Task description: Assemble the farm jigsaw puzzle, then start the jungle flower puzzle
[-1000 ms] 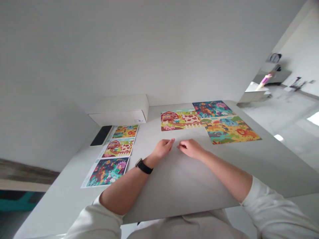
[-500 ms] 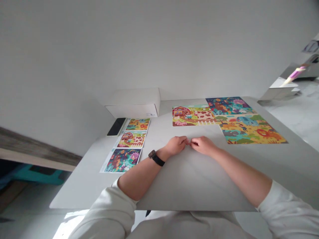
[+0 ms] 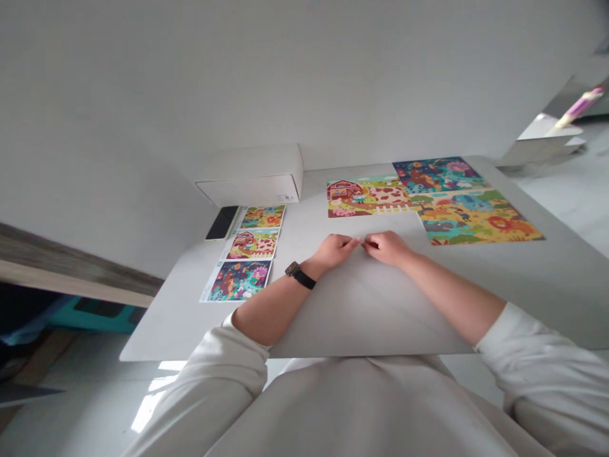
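My left hand (image 3: 337, 249), with a black watch (image 3: 301, 275) on its wrist, rests closed on the pale table. Its fingers are curled and the thumb points toward my right hand (image 3: 386, 247). That hand is closed too, its fingers folded under, and the fingertips of both almost meet. Nothing shows in either one. Just beyond them lies a farm puzzle picture (image 3: 368, 196) with a red barn and a spotted cow. Right of it are a dark blue animal picture (image 3: 438, 174) and a yellow savanna picture (image 3: 480, 217), edges touching.
On the left lies a sheet (image 3: 204, 296) with three small versions of the pictures. Beside it is a dark phone (image 3: 222, 223). A white box (image 3: 250, 190) stands behind, against the wall (image 3: 333, 82). The table's front edge (image 3: 361, 355) is close to my body.
The view has tipped downward, so the table and everything on it sit higher in the picture. Both hands stay closed and close together over the same spot.
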The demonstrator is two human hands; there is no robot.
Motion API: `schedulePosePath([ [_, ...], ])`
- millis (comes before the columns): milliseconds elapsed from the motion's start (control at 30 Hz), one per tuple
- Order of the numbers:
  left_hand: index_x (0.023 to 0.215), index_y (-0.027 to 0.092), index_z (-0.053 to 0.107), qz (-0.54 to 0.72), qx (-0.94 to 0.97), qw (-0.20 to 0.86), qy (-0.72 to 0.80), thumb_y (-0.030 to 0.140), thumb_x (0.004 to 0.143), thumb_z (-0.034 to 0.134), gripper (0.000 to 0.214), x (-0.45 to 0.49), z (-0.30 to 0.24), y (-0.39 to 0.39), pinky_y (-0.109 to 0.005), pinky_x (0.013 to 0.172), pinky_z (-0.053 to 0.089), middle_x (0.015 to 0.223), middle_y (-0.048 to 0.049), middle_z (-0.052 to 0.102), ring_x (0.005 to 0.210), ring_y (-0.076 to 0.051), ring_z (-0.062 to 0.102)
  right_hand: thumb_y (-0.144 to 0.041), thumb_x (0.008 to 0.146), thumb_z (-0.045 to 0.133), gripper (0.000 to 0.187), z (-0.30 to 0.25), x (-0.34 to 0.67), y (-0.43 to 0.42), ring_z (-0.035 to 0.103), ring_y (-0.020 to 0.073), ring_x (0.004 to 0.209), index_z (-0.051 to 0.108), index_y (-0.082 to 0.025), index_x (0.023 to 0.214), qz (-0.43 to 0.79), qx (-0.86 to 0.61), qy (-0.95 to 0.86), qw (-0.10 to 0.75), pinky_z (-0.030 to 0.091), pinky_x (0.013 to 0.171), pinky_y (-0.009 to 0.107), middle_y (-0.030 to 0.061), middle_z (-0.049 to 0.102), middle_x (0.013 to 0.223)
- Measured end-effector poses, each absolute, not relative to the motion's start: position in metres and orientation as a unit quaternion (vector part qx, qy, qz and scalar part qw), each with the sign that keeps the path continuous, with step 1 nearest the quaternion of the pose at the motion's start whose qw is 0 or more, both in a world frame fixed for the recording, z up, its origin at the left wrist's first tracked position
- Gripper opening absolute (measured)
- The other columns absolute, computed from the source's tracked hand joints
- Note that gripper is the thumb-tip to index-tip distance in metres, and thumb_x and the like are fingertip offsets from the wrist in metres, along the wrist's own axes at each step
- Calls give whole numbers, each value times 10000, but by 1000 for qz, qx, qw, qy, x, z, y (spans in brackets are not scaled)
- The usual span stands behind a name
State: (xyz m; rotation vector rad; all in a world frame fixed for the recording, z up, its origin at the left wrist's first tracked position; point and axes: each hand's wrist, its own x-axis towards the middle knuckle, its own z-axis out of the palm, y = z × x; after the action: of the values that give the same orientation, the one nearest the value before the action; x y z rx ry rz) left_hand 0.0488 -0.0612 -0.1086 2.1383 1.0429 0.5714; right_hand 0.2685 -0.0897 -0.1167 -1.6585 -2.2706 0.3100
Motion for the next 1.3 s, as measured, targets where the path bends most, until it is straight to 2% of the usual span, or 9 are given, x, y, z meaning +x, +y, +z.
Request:
schedulePosePath([
  [67, 541, 213, 423, 247, 802, 332, 430, 671, 1037, 420, 675, 50, -112, -59, -296, 602, 326, 524, 15, 436, 566, -134, 439, -431, 1011, 540, 367, -116, 271, -88, 614, 199, 701, 737, -224, 781, 76, -605, -775, 166, 272, 646, 320, 62, 763, 766],
  [133, 560, 212, 467, 274, 786, 329, 446, 655, 1052, 402, 665, 51, -114, -57, -299, 629, 366, 552, 5, 483, 589, -146, 477, -423, 1014, 545, 365, -115, 274, -85, 626, 204, 725, 746, -223, 786, 54, -629, -756, 174, 273, 645, 320, 68, 778, 797],
  [300, 786, 210, 591, 346, 755, 310, 463, 498, 1093, 378, 471, 48, -116, -51, -292, 739, 455, 732, -15, 622, 732, -169, 577, -428, 1019, 542, 408, -116, 282, -79, 610, 199, 703, 738, -221, 727, 45, -661, -732, 160, 253, 629, 323, 67, 772, 764],
  [467, 1034, 214, 601, 369, 726, 348, 465, 323, 1083, 372, 258, 44, -122, -45, -274, 679, 442, 642, 34, 548, 635, -156, 535, -432, 1029, 524, 415, -119, 280, -77, 630, 198, 735, 749, -234, 742, 44, -655, -741, 142, 239, 622, 320, 59, 786, 799],
  [600, 1206, 221, 568, 404, 688, 370, 476, 209, 1019, 410, 245, 45, -122, -30, -255, 633, 434, 776, 27, 648, 599, -131, 521, -441, 1032, 520, 409, -120, 278, -74, 644, 197, 763, 765, -239, 774, 49, -660, -737, 137, 245, 626, 319, 59, 793, 832],
  [733, 1117, 205, 620, 413, 687, 352, 483, 266, 992, 521, 171, 49, -110, -3, -260, 659, 461, 857, -10, 683, 674, -135, 580, -418, 1012, 563, 368, -112, 284, -59, 636, 186, 751, 774, -223, 781, 107, -649, -746, 110, 276, 627, 305, 51, 778, 803],
  [900, 1080, 200, 694, 369, 757, 242, 482, 308, 974, 595, 181, 56, -83, 42, -320, 805, 519, 934, -50, 737, 869, -201, 673, -396, 999, 617, 288, -83, 312, -17, 637, 156, 698, 784, -213, 853, 234, -596, -759, 116, 358, 653, 262, 6, 760, 766],
  [1100, 1185, 205, 709, 251, 834, 79, 484, 313, 980, 614, 250, 76, -71, 105, -405, 1063, 494, 1224, -118, 730, 1179, -279, 655, -296, 1028, 573, 255, -62, 344, 49, 690, 208, 892, 811, -210, 995, 81, -662, -721, 190, 446, 794, 280, 71, 799, 977],
  [1300, 1381, 173, 631, 148, 839, 24, 523, 495, 1030, 573, 479, 102, -100, 151, -442, 1121, 448, 1402, -179, 646, 1314, -339, 593, -283, 1066, 559, 324, -88, 352, 102, 637, 286, 1245, 721, -168, 1322, -22, -687, -717, 117, 466, 1068, 361, 176, 694, 1359],
])
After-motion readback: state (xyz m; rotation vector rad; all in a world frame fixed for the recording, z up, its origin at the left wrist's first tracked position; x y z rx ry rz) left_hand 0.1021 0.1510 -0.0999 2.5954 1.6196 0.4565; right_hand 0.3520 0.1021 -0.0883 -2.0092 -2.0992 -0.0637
